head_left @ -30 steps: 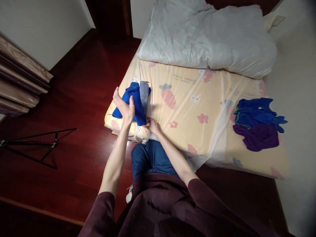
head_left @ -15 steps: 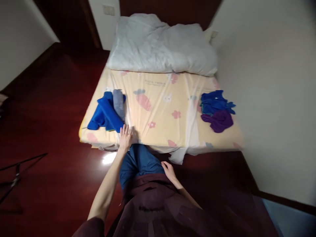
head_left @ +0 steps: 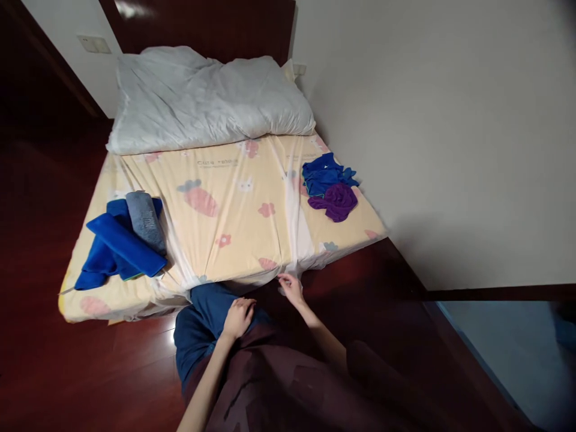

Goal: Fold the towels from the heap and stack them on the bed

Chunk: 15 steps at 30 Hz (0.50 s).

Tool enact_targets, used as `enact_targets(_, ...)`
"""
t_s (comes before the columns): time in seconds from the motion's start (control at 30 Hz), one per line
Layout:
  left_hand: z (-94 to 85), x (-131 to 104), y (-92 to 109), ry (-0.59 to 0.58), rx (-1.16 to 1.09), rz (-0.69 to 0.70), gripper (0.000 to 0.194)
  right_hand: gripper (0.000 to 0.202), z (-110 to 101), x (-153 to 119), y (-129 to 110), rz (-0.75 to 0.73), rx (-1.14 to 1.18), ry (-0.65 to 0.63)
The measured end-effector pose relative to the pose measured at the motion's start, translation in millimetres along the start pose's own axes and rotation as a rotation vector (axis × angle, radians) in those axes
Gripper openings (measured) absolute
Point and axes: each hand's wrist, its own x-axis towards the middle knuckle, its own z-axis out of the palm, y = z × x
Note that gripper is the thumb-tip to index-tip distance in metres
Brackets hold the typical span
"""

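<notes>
My left hand (head_left: pixel 239 317) is over my blue-trousered thigh, its fingers loosely bent with nothing visible in them. Close to the front edge of the bed (head_left: pixel 243 246) is my right hand (head_left: pixel 292 290), fingers slightly apart and no garment in it. It is next to a hanging piece of thin white cover, and I cannot tell if they touch. To the left on the bed lie rolled or folded blue cloths (head_left: pixel 128 243) with a grey rolled towel (head_left: pixel 146 221) on top. A crumpled blue garment (head_left: pixel 324 173) and a purple cloth (head_left: pixel 335 202) lie at the right side.
A thick pale quilt (head_left: pixel 211 102) is bunched against the dark headboard (head_left: pixel 207 30). A white wall (head_left: pixel 427 150) runs along the right. Dark red floor (head_left: pixel 130 366) surrounds the bed, and a pale blue surface (head_left: pixel 486 348) shows at lower right.
My view has swung to the right. My left hand has come away from the blue cloths to my thigh, while my right hand has reached forward to the bed's edge.
</notes>
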Motion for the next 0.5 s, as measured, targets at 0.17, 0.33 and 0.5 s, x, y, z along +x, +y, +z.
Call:
enact_targets(0.17,1.1,11.3,7.0,-0.024,0.048,-0.04,0.039,0.045,-88.3,94.0,-5.0,-0.005,-0.083,0.251)
enact_targets(0.33,2.2,10.5,20.7,-0.028,0.073,-0.068,0.042,0.054,-144.1,173.3,-16.7,-0.097,-0.381,0.29)
enact_targets(0.5,-2.0,-32.7,19.2,0.062,-0.016,-0.047,0.042,0.054,-173.6,247.6,-36.6,-0.119,-0.721,0.225)
